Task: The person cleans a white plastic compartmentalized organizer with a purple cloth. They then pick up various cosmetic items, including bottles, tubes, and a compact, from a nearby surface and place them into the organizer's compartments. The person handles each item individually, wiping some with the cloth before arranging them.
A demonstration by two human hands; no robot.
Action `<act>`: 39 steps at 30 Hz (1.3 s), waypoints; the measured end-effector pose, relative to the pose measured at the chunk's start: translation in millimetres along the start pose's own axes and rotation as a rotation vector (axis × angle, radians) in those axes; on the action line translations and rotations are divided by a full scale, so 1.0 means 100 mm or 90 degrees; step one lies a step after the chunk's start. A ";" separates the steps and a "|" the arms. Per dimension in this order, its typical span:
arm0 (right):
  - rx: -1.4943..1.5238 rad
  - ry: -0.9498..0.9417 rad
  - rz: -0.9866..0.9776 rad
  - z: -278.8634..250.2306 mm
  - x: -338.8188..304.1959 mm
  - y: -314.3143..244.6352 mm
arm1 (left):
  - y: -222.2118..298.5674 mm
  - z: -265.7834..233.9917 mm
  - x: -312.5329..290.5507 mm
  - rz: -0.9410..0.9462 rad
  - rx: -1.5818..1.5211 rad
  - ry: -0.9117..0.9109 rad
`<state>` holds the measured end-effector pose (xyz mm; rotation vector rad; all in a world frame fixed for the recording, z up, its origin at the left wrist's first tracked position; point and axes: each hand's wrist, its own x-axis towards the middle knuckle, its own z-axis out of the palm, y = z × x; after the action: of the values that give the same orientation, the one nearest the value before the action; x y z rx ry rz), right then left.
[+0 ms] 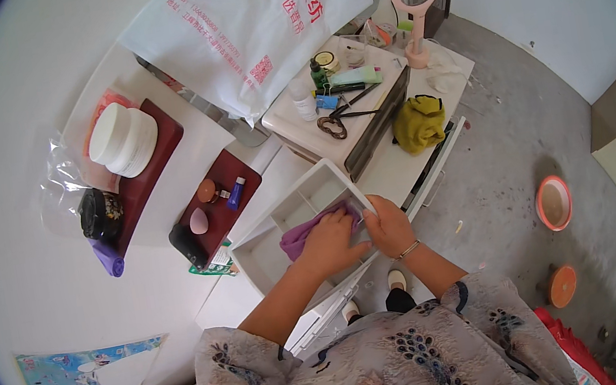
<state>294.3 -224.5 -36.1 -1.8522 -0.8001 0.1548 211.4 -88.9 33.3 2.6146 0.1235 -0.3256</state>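
A white tray with several compartments is in front of me, tilted in the view. My left hand reaches into it and presses a bunched purple cloth against the inside near its right end. The fingers are curled over the cloth, and part of it is hidden under them. At the tray's right end, my right hand grips the outer wall, with the thumb over the rim.
Behind the tray, a white box bears bottles, a tube and pens; a yellow-green cloth pouch lies beside it. Dark red wall shelves hold jars and a makeup sponge. A pink electric swatter stands at the back. A pink-rimmed basin sits on the floor.
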 end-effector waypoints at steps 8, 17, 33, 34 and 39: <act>0.022 -0.003 -0.024 0.08 0.04 0.08 | -0.26 0.16 0.18 0.075 -0.044 0.037; 0.043 0.016 -0.019 0.28 -0.01 0.01 | -0.44 0.00 0.15 0.015 -0.369 -0.047; -0.043 0.027 0.012 0.20 0.04 0.02 | -0.26 0.04 0.03 0.022 -0.028 0.034; -0.045 0.021 0.012 0.19 0.05 0.05 | -0.30 0.10 0.07 0.031 -0.008 0.030; -0.058 0.019 -0.017 0.20 0.07 0.27 | -0.33 0.21 0.23 0.081 -0.017 0.039</act>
<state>302.8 -211.2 -66.6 -1.9250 -0.8223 0.0746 224.1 -69.6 -5.4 2.5928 -0.0173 -0.1986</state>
